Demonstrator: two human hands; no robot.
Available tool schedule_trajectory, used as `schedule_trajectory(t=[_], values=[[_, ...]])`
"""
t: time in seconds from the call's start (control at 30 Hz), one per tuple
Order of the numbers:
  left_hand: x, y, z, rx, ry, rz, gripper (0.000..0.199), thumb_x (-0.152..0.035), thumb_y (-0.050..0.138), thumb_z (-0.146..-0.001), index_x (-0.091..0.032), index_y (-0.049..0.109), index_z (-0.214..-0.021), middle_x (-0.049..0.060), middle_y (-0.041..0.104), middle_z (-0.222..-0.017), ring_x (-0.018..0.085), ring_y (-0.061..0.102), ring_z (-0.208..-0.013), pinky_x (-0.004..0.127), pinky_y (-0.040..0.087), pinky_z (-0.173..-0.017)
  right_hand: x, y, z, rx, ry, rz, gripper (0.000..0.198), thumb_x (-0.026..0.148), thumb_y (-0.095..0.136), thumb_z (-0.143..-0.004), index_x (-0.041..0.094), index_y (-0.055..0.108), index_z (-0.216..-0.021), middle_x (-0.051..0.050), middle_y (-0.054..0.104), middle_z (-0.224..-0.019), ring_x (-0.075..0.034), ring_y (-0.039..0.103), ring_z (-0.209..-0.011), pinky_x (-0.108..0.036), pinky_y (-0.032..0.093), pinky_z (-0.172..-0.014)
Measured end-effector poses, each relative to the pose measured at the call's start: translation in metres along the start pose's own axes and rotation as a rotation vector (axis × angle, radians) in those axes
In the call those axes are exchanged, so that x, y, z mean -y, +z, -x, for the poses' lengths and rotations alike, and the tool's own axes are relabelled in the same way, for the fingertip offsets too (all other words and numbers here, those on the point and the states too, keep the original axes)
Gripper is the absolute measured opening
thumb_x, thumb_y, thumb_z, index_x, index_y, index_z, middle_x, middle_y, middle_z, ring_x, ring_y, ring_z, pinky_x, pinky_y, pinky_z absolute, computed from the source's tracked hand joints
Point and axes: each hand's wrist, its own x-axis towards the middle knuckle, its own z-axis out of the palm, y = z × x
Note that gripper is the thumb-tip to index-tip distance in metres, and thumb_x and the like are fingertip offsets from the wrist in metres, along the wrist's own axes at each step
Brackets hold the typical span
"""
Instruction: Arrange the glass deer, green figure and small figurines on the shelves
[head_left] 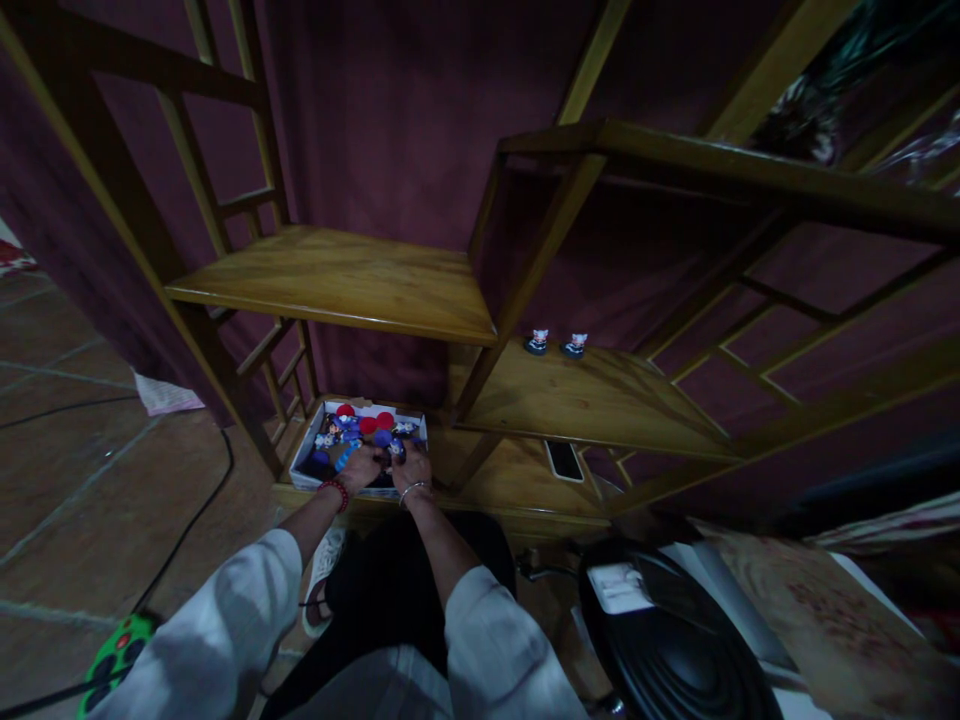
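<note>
A shallow white cardboard box (302, 462) stands on the bottom shelf, holding several small blue-and-white figurines (349, 430) and red round pieces (367, 425). Both my hands are inside its near right part, close together. My right hand (415, 467) has its fingers closed round a small dark blue and white figurine (397, 447). Just left of it, my left hand (363, 468) has bent fingers reaching toward the same spot; what its fingertips grip is too dark to make out. A light-blue striped piece (346, 456) lies beside my left hand.
Two small figurines (537, 342) (574, 345) stand on the middle right shelf (592, 395). A phone (564, 461) lies on the lower shelf. An upper left shelf (337, 275) overhangs the box. A black stool (675, 640) is at my right, a green power strip (118, 655) at lower left.
</note>
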Motion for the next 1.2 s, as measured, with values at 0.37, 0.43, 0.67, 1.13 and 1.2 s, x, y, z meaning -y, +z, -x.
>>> schedule_trajectory(t=[0.37, 0.43, 0.67, 1.13, 1.2], values=[[-0.003, -0.001, 0.002, 0.027, 0.007, 0.000, 0.026, -0.008, 0.046, -0.070, -0.015, 0.068, -0.083, 0.006, 0.068, -0.074, 0.014, 0.062, -0.067, 0.021, 0.047, -0.062, 0.003, 0.006, -0.001, 0.041, 0.070, 0.045, 0.032, 0.020, 0.046, -0.081, 0.014, 0.051, -0.112, -0.012, 0.060, -0.107, -0.019, 0.057, -0.098, -0.028, 0.041, -0.082], [-0.002, 0.000, 0.001, 0.010, -0.009, -0.005, 0.026, -0.009, 0.045, -0.072, -0.014, 0.067, -0.086, 0.006, 0.068, -0.074, 0.013, 0.062, -0.065, 0.021, 0.047, -0.061, 0.003, 0.007, -0.002, 0.039, 0.087, 0.033, 0.033, 0.019, 0.047, -0.080, 0.012, 0.050, -0.112, -0.013, 0.061, -0.107, -0.020, 0.058, -0.098, -0.027, 0.041, -0.082], [-0.004, -0.005, 0.000, -0.090, -0.029, -0.044, 0.024, -0.009, 0.046, -0.074, -0.016, 0.068, -0.083, 0.007, 0.069, -0.090, 0.016, 0.061, -0.087, 0.026, 0.043, -0.083, 0.002, 0.002, -0.001, 0.046, 0.076, -0.013, 0.041, 0.017, 0.046, -0.080, 0.020, 0.045, -0.121, -0.007, 0.065, -0.098, -0.018, 0.061, -0.089, -0.026, 0.043, -0.075], [-0.006, -0.008, 0.004, -0.092, -0.088, 0.063, 0.031, -0.007, 0.041, -0.074, -0.013, 0.065, -0.092, 0.005, 0.069, -0.084, 0.012, 0.062, -0.074, 0.020, 0.046, -0.071, 0.004, -0.004, 0.001, -0.025, 0.118, -0.165, 0.039, 0.019, 0.043, -0.081, 0.022, 0.044, -0.119, -0.003, 0.062, -0.104, -0.014, 0.059, -0.094, -0.023, 0.043, -0.081], [-0.007, -0.008, 0.005, -0.082, -0.094, 0.089, 0.031, -0.006, 0.040, -0.074, -0.012, 0.065, -0.092, 0.006, 0.069, -0.084, 0.011, 0.062, -0.071, 0.020, 0.047, -0.069, 0.004, -0.004, 0.001, -0.028, 0.119, -0.186, 0.038, 0.019, 0.043, -0.081, 0.022, 0.044, -0.119, -0.003, 0.062, -0.104, -0.015, 0.059, -0.093, -0.024, 0.043, -0.082]])
